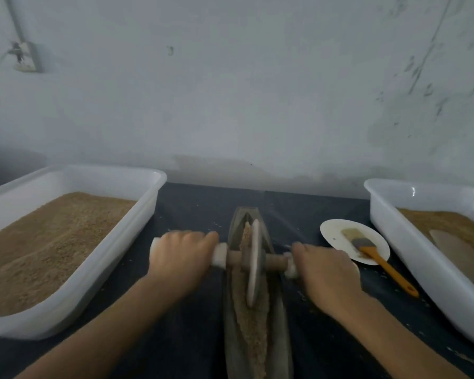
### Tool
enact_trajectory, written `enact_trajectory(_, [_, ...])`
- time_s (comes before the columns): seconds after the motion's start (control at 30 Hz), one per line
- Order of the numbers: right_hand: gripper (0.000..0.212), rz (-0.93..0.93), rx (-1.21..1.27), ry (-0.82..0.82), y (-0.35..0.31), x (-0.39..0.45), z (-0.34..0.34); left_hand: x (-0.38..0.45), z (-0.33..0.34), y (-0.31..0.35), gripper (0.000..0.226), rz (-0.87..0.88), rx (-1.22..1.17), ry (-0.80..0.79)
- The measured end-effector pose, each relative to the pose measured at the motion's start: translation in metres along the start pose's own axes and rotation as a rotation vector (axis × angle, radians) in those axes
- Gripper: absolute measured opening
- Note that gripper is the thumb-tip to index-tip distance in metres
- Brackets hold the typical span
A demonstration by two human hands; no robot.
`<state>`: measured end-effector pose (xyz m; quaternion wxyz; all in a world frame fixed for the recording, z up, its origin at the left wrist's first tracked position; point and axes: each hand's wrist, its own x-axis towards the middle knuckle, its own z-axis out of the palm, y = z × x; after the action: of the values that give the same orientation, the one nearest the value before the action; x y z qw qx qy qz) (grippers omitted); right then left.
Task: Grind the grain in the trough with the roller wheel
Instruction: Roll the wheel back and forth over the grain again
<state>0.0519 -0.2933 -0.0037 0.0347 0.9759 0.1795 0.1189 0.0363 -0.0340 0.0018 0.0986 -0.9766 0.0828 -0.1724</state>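
Observation:
A long narrow dark trough (281,324) runs away from me down the middle of the dark table, with a strip of tan crushed grain (251,329) along its groove. The roller wheel (253,258), a pale disc on a wooden axle, stands upright in the groove toward the far half. My left hand (179,258) grips the white-wrapped left end of the axle. My right hand (326,272) grips the right end, whose white wrap shows by the thumb. The picture is slightly blurred around the wheel.
A large white tub (137,242) of tan grain stands at the left. Another white tub (405,255) with grain and a flat scoop stands at the right. Between trough and right tub lies a white plate (334,231) with an orange-handled brush (378,258). A wall rises behind.

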Motion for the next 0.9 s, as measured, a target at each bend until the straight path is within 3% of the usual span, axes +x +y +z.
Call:
enact_trajectory(0.13, [0.02, -0.002, -0.171, 0.169, -0.001, 0.061, 0.001, 0.048, 0.022, -0.01, 0.022, -0.077, -0.003, 0.06])
enact_trajectory(0.23, [0.019, -0.039, -0.208, 0.176, -0.007, 0.051, -0.004, 0.039, 0.017, -0.01, 0.023, -0.083, -0.041, 0.011])
enact_trajectory(0.37, [0.024, -0.067, -0.139, -0.073, -0.011, -0.018, -0.019, -0.037, -0.012, -0.001, 0.033, 0.05, -0.099, -0.111])
enact_trajectory(0.4, [0.027, -0.065, -0.099, -0.154, -0.012, -0.034, -0.026, -0.058, -0.026, 0.001, 0.036, 0.13, -0.097, -0.062])
enact_trajectory(0.47, [0.03, -0.05, -0.033, -0.3, -0.011, -0.053, -0.039, -0.087, -0.04, 0.002, 0.022, 0.251, -0.179, 0.124])
enact_trajectory(0.53, [0.033, -0.07, -0.012, -0.4, -0.012, -0.057, -0.045, -0.096, -0.042, 0.001, 0.018, 0.263, -0.179, 0.08])
enact_trajectory(0.63, [0.043, -0.114, -0.08, -0.055, -0.01, -0.05, -0.03, -0.07, -0.035, 0.005, 0.028, 0.133, -0.059, -0.159])
enact_trajectory(0.67, [0.037, -0.088, -0.071, -0.053, -0.01, -0.039, -0.024, -0.054, -0.028, 0.004, 0.027, 0.073, -0.017, -0.166])
enact_trajectory(0.77, [0.022, -0.012, -0.057, 0.035, 0.0, 0.019, -0.003, 0.005, -0.003, 0.0, 0.025, -0.041, 0.024, -0.032])
enact_trajectory(0.9, [0.028, 0.024, -0.061, 0.162, 0.009, 0.075, 0.015, 0.057, 0.007, -0.005, 0.016, -0.075, 0.069, 0.065])
